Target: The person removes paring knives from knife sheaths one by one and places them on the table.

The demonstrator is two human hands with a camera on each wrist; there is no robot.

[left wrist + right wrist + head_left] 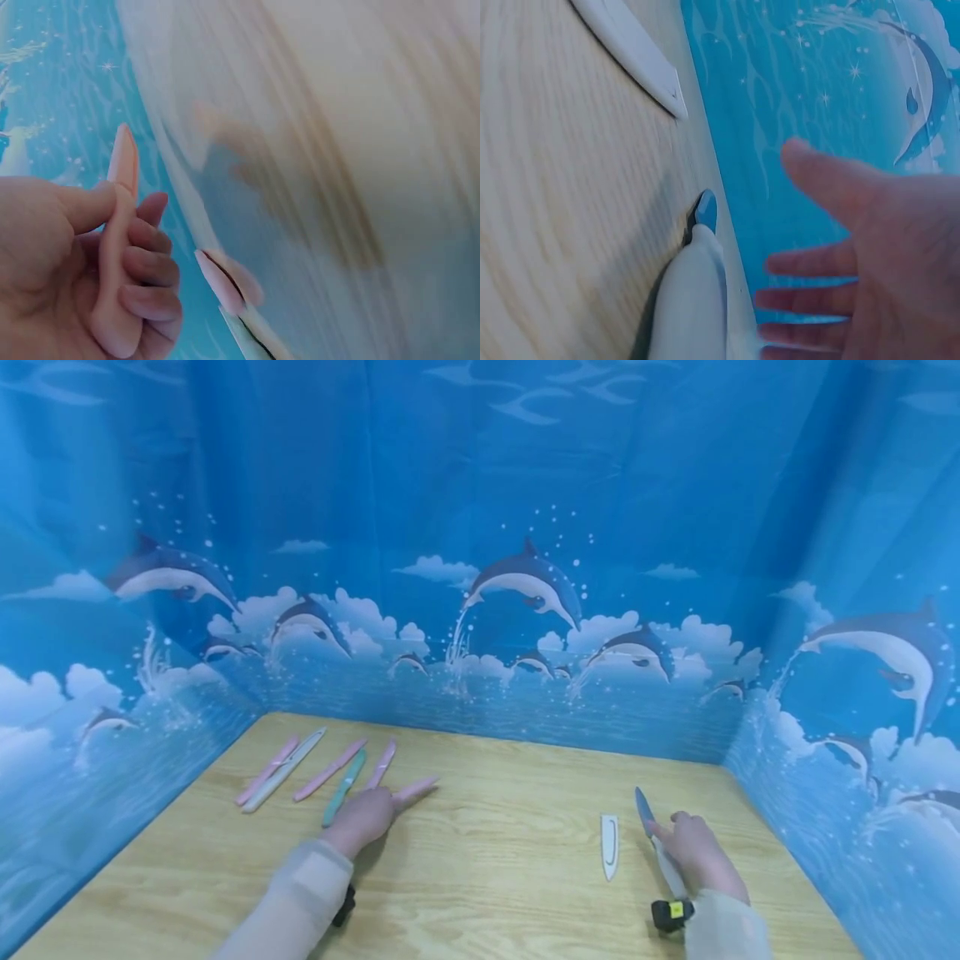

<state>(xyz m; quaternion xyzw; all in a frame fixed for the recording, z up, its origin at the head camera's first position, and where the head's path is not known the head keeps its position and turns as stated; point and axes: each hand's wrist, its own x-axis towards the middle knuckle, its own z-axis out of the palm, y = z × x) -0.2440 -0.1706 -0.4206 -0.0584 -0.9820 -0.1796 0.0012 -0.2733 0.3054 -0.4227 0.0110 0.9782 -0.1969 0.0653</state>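
Note:
My left hand (365, 817) grips a pink knife (416, 790) by its handle, over the left side of the table. In the left wrist view, fingers curl round that handle and a pink sheath (124, 161) covers the blade. On the right lies a knife with a white handle (670, 870) and a bare blade (642, 810). My right hand (696, 847) is just beside it; the right wrist view shows its fingers straight and spread, apart from the handle (694, 300). A white sheath (610, 847) lies to the left of this knife.
At the back left of the wooden table (495, 877) lie a white knife (283, 771), a green knife (345, 787) and several pink knives (330, 770), side by side. A blue curtain (420, 485) with dolphins stands round the table's back and sides.

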